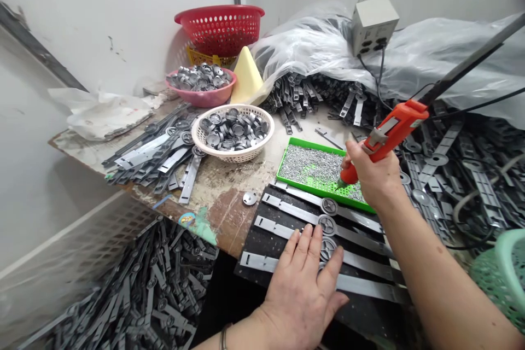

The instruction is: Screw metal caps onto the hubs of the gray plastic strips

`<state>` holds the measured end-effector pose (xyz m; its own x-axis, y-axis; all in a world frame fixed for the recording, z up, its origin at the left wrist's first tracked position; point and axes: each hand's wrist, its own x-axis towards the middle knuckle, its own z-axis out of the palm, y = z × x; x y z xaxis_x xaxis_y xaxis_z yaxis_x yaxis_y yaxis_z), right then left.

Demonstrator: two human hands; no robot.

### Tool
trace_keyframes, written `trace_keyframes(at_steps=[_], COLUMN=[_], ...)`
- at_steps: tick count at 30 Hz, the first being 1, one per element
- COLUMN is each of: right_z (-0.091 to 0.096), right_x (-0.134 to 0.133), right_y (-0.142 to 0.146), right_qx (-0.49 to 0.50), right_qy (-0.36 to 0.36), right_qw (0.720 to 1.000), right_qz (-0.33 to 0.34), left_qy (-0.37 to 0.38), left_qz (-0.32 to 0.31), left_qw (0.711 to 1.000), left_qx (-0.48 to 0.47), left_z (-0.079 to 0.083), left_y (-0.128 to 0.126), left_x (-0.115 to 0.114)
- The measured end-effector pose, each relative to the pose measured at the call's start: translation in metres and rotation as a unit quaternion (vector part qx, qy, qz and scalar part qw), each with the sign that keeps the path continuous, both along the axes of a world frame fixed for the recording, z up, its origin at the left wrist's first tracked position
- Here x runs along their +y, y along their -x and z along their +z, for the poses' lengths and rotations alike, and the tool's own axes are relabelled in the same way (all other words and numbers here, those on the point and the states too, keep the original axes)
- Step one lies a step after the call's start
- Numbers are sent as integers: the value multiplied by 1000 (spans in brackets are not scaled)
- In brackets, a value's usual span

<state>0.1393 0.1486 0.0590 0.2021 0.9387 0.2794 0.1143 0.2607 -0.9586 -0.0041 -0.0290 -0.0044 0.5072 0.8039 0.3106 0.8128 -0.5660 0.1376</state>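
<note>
My left hand [305, 279] lies flat, fingers spread, on several grey metal strips [287, 228] laid across a black board [268, 276]. Each strip has a round cap in its middle [328, 224]. My right hand [371, 175] is closed round an orange electric screwdriver [389, 134], its tip down in a green tray [293, 145] full of small screws. A dark cable runs from the tool up to the right.
A white basket [233, 131] and a pink bowl [200, 85] hold round metal caps. Loose grey strips lie at left [159, 156], behind the tray [311, 95], at right [463, 169] and on the floor [151, 290]. A red basket [221, 24], yellow cone [246, 76], grey box [373, 22], teal basket [506, 279].
</note>
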Motion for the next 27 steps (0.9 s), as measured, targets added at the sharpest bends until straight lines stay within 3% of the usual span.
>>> trace_keyframes(at_steps=[5,12,19,27], right_z=[18,48,27,10], right_x=[1,-26,-12,-5], right_y=[-4,1,-4,-6], right_qx=[6,69,-21,-1], right_qy=[-25,-84,-15,-3], right_qw=[1000,993,999,1000], right_qz=[-7,44,-28,-9], left_qy=[8,0,-36,-54], left_qz=[1,-1,-3,-4], left_qw=[1000,1000,998,996], left_qx=[-2,-30,-50,-64], left_z=[0,1,10,11], left_y=[-1,1,9,19], left_x=[-1,-3,-12,-8])
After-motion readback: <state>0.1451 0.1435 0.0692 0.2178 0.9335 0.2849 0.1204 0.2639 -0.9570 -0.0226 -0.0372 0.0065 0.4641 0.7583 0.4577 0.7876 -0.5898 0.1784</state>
